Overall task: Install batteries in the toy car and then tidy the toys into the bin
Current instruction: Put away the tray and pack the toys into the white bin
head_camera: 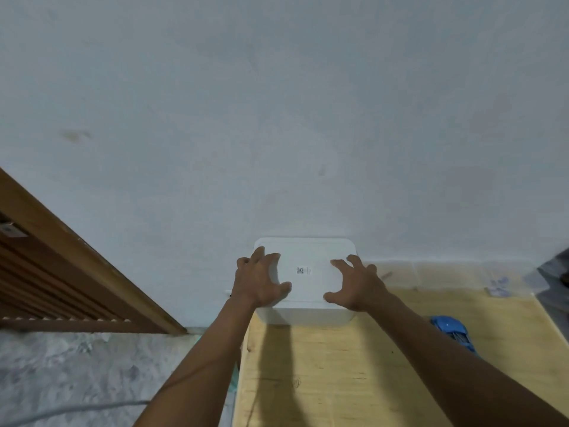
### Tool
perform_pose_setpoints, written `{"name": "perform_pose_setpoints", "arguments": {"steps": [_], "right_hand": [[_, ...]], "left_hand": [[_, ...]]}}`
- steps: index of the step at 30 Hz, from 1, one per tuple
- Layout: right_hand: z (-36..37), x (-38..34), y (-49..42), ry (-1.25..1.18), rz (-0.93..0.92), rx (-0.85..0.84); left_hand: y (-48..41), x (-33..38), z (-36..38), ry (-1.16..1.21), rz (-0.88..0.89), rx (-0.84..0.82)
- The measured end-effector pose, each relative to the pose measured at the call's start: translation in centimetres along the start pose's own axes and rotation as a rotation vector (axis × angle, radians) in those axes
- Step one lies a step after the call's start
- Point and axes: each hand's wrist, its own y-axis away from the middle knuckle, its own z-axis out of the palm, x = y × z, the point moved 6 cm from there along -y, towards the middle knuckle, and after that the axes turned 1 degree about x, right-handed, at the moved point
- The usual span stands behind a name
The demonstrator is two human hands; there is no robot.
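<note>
Fingers (pixel 271 260) of both hands are splayed wide and bent like claws over the white lid (pixel 311 251) of the bin (pixel 308 314); neither hand pinches or wraps anything. Starting at the far left, a brown wooden door frame (pixel 92 260) slants down across the corner with a slatted panel (pixel 46 282) behind it, and below them lies a grey mottled floor (pixel 77 365) with a pale cable (pixel 61 411) curving across it. Next comes the left hand (pixel 261 280), lying on the left part of the lid with its thumb at the near edge. The bin stands at the far left corner of the yellowish wooden surface (pixel 338 365), its back right up against the pale wall (pixel 277 118), so the wall shuts it in behind. A small square code label (pixel 300 270) sits in the middle of the lid, bare between the two hands. The right hand (pixel 354 283) is over the right part of the lid, fingertips down toward it, though whether they press on it I cannot tell. Both forearms reach out over the surface and throw a dark shadow in front of the bin. Further right, well apart from the bin, the blue toy car (pixel 451 329) lies on the surface just beside the right forearm, its shape blurred. At the far right edge is something dark and grey (pixel 554 282), too blurred to make out.
</note>
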Motion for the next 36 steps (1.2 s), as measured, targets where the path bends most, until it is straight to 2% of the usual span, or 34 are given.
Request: {"name": "perform_pose_setpoints", "arguments": {"steps": [5, 13, 20, 25, 30, 36], "right_hand": [[0.6, -0.1, -1.1, 0.096, -0.108, 0.028], [0.8, 0.5, -2.1, 0.154, -0.167, 0.04], [1.7, 1.5, -1.6, 0.213, -0.238, 0.119], [2.2, 2.2, -1.8, 0.253, -0.282, 0.175], [2.3, 2.1, -1.8, 0.237, -0.279, 0.17], [1.5, 1.5, -2.0, 0.269, -0.21, 0.054]], "left_hand": [[0.0, -0.5, 0.6, -0.141, 0.006, -0.084], [-0.7, -0.9, 1.7, -0.134, -0.012, -0.157], [-0.3, -1.0, 2.6, -0.206, 0.151, -0.075], [-0.3, -1.8, 3.5, -0.2, 0.168, -0.003], [-0.3, -1.6, 3.3, -0.258, 0.149, -0.03], [-0.3, -0.7, 2.7, -0.377, 0.098, -0.087]]}}
